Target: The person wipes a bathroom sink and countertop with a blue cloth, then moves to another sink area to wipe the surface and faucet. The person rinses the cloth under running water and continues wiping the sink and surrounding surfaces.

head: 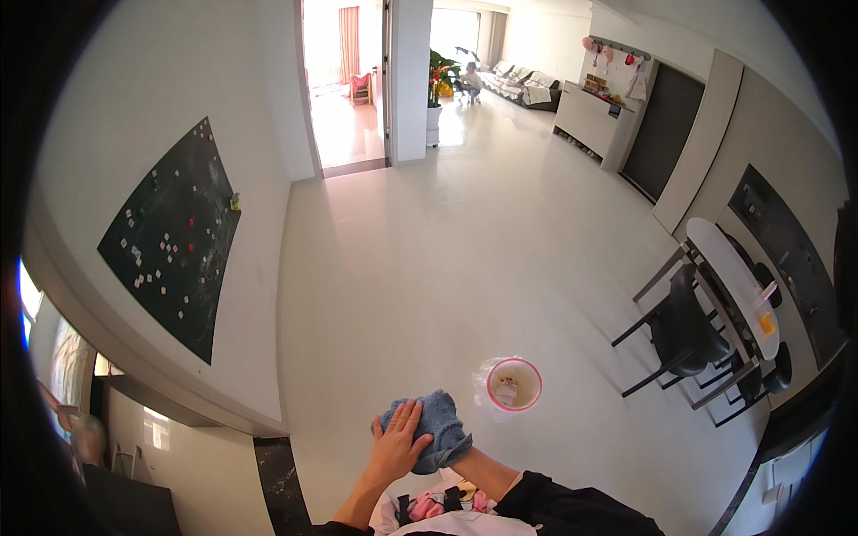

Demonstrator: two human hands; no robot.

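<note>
A blue-grey cloth [439,429] is bunched in front of me, above the pale floor. My left hand [401,442] lies on its left part with the palm against it and the fingers extended. The cloth covers my right hand, so only the wrist and forearm show, coming from the lower right. Below the cloth, pink and white fabric items with black straps [436,504] are close to my body. A round bin with a pink rim and a plastic liner [515,384] stands on the floor to the right of the cloth, with some litter inside.
On the right stand a dining table [727,275] and black chairs [684,328]. A black magnetic board [181,248] hangs on the left wall. Farther off are a doorway, a potted plant [434,120], a white cabinet [590,124], a sofa [523,86] and a seated person [470,79].
</note>
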